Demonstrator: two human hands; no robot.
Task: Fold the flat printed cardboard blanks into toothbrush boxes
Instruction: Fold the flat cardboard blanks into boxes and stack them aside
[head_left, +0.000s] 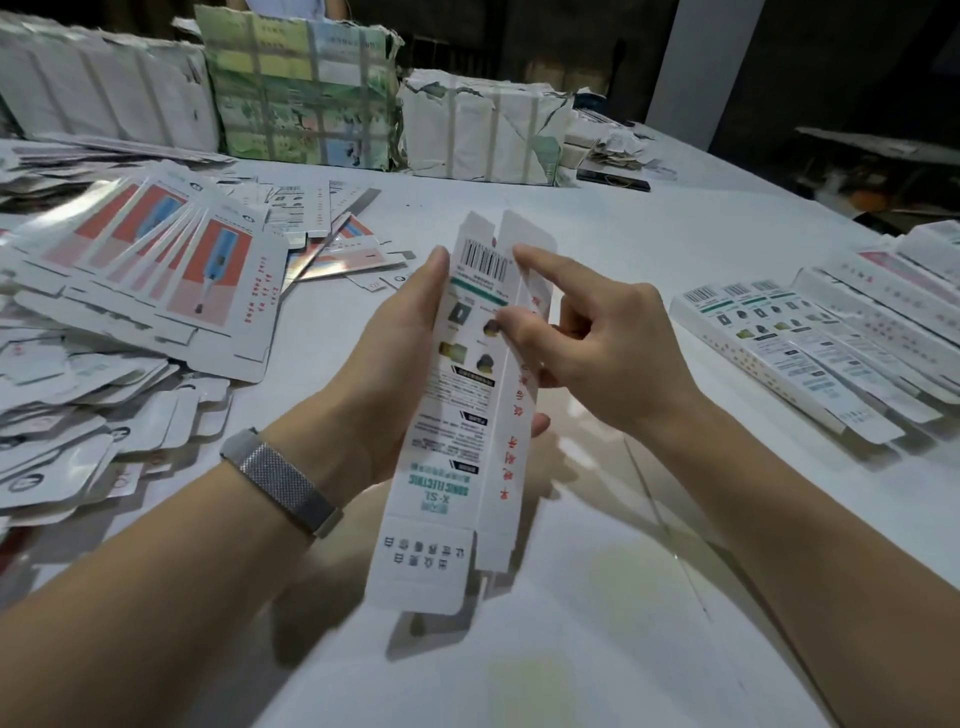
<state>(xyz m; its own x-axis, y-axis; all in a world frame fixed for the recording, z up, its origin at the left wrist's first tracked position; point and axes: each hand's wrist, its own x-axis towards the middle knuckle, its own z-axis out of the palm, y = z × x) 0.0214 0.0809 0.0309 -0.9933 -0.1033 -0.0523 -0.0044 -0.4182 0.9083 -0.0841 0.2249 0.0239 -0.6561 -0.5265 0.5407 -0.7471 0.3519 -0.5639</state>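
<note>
Centrally, held above the white worktop (649, 234): one partly folded cardboard blank (457, 410), long and narrow, barcode end away from the person, flaps open at both ends.

Left hand (395, 374): cradles the blank from its left side and beneath; fingers reach up along the left edge to just beside the barcode, and fingertips curl out under the right edge lower down. Grip closed round the blank. Metal mesh wristband (283, 480) on this wrist.

Right hand (597, 348): at the blank's right edge, upper half. Index finger extended, its tip touching the narrow side panel with red print; thumb pressed on the printed face; the other fingers curled. The panel is pinched between thumb and finger.

Left of the hands: loose heap of flat blanks (156, 280), red-and-blue print upward, some overlapping.

Right of the hands, well apart: row of folded boxes (789, 353) lying side by side.

Far edge of worktop: strapped paper-wrapped bundles (301, 88), wrapping torn.
</note>
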